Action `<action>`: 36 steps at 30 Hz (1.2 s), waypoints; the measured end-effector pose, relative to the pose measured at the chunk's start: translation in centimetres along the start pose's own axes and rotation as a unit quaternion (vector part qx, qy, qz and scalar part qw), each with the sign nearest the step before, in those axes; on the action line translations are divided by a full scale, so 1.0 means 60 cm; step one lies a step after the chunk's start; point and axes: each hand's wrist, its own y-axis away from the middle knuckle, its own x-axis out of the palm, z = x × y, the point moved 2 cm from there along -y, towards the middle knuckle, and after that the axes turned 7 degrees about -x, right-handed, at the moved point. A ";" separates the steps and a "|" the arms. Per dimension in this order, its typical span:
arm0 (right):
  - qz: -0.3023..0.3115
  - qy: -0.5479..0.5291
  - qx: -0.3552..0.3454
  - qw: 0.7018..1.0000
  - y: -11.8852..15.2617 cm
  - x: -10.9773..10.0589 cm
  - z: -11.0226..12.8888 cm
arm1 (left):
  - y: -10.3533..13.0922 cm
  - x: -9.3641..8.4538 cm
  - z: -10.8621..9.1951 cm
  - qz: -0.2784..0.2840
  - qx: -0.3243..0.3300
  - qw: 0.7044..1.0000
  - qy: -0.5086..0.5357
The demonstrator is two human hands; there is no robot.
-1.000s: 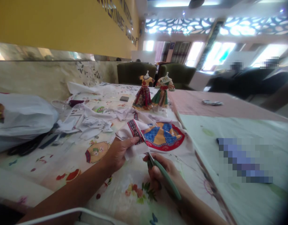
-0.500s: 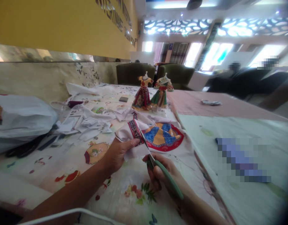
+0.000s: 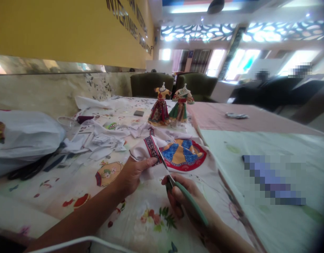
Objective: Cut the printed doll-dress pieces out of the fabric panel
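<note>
My left hand (image 3: 134,174) pinches a piece of white printed fabric (image 3: 139,151) between thumb and fingers, beside its dark red-edged patterned band. In my right hand (image 3: 184,193) is a pair of scissors (image 3: 192,202) with green handles. Their blades lie at the fabric along the right side of the band; how far apart they are is hard to tell. Beyond the blades, a blue, yellow and red printed motif (image 3: 183,154) spreads over the same fabric. Left of my left hand lies a tan cut-out piece (image 3: 108,173) with a dark red edge.
Two miniature dresses on stands (image 3: 159,105) rise at the back. White scraps (image 3: 103,142) and a white plastic bag (image 3: 24,135) occupy the left. A blurred-out blue object (image 3: 272,181) lies on the pale green cloth at right. A white cable (image 3: 85,239) crosses the near edge.
The view has shifted very slightly. My right hand and the scissors have moved slightly, and the blades are still at the fabric. My left hand keeps its hold.
</note>
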 end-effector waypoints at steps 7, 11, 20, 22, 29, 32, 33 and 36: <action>-0.016 0.020 0.014 1.000 0.002 0.004 0.006 | 0.000 0.000 0.001 -0.001 -0.004 1.000 0.004; -0.013 0.022 0.015 1.000 0.003 0.006 0.005 | -0.001 -0.001 0.000 -0.004 0.002 1.000 0.003; 0.019 0.007 0.002 1.000 -0.005 -0.005 -0.010 | 0.001 0.003 -0.002 0.012 -0.004 1.000 0.005; 0.017 0.006 0.001 1.000 -0.005 -0.004 -0.007 | 0.001 0.003 -0.001 0.018 -0.006 1.000 -0.001; 0.019 0.000 -0.014 1.000 -0.005 -0.005 -0.013 | 0.004 0.003 0.001 0.006 -0.008 1.000 -0.012; 0.016 -0.005 -0.005 1.000 -0.004 -0.004 -0.016 | 0.005 0.004 0.002 0.006 -0.015 1.000 -0.015; 0.014 -0.006 -0.002 1.000 -0.003 -0.003 -0.015 | 0.005 0.005 0.002 0.006 -0.017 1.000 -0.016; 0.005 -0.010 0.006 1.000 -0.003 -0.001 -0.015 | 0.006 0.007 0.003 0.004 -0.022 1.000 -0.021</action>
